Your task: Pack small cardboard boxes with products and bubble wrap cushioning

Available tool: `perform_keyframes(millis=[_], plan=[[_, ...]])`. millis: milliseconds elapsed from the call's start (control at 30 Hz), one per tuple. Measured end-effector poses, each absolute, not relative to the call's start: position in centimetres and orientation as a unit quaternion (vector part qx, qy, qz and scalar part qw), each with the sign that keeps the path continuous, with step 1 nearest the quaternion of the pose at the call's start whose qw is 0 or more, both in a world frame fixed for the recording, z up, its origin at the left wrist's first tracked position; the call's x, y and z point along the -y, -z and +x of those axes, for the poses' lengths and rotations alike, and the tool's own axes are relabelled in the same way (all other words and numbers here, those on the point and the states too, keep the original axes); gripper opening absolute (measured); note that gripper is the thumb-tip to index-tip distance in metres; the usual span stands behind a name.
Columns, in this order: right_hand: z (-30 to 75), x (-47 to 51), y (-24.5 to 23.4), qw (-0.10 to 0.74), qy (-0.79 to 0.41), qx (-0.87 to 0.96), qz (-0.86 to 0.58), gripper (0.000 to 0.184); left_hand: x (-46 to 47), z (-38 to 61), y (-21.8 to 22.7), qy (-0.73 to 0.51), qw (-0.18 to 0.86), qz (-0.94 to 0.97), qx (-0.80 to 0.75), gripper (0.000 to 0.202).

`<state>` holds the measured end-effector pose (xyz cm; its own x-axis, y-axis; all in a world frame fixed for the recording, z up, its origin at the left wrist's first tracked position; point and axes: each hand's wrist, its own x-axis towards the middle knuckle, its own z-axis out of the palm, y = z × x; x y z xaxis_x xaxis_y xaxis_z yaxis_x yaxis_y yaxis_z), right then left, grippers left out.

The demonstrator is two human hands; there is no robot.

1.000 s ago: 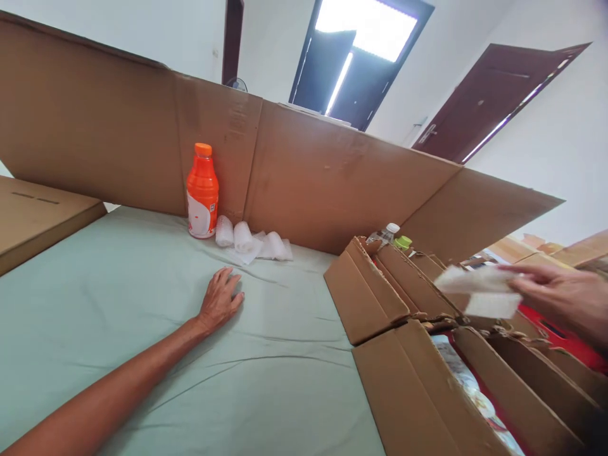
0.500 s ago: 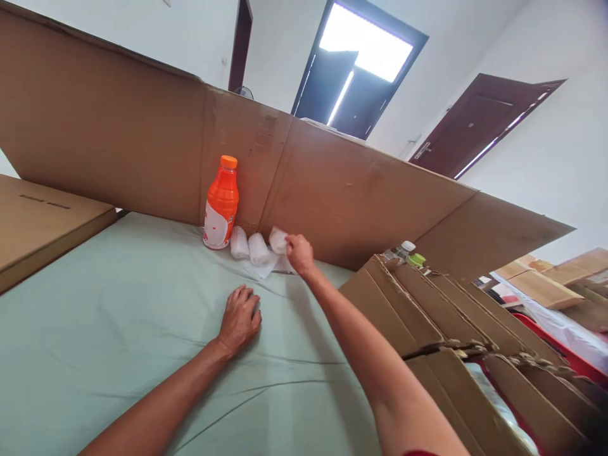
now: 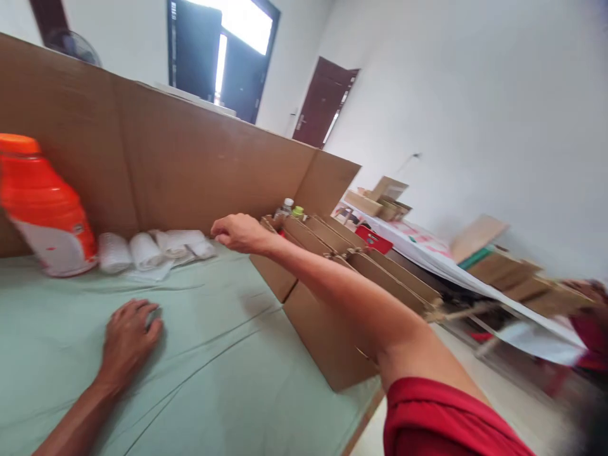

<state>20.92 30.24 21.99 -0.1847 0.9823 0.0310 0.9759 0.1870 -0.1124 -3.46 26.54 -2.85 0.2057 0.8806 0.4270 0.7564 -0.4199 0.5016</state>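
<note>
My left hand [image 3: 129,335] lies palm down on the pale green cloth [image 3: 223,392], fingers a little apart, holding nothing. Out to the right, my right hand [image 3: 240,233] hovers by the cardboard partition [image 3: 199,161]; its fingers are curled in and nothing shows in them. Just left of it is a row of white rolls of thin, soft material: a left roll [image 3: 114,252], a middle roll [image 3: 146,251] and a looser right one [image 3: 178,242] with flat ends spread out. An orange bottle [image 3: 50,212] with a white label stands beside the rolls, blurred.
A divided cardboard box [image 3: 304,316] stands at the table's right side, with a clear bottle [image 3: 285,207] and a green-capped one [image 3: 297,211] in its far compartments. Beyond it, a second table [image 3: 418,237] carries cardboard pieces. Part of a person in red [image 3: 591,335] shows at the far right.
The view has swung right. My right hand has let go of the right white roll and moved right, towards the box. My left hand remains on the cloth.
</note>
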Motion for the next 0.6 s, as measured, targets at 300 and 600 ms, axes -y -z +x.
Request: perform_keyframes(millis=[300,600], plan=[[51.4,-13.6,-26.0,0.094,0.012,0.548,-0.831,0.018,-26.7,-3.5,4.4,-0.262,-0.084,0.81,-0.518,0.05],[61.4,-10.6,-18.6,0.052,-0.124,0.575,-0.807,0.032,-26.6,-3.3,4.0,-0.232,-0.105,0.807,-0.532,0.046]])
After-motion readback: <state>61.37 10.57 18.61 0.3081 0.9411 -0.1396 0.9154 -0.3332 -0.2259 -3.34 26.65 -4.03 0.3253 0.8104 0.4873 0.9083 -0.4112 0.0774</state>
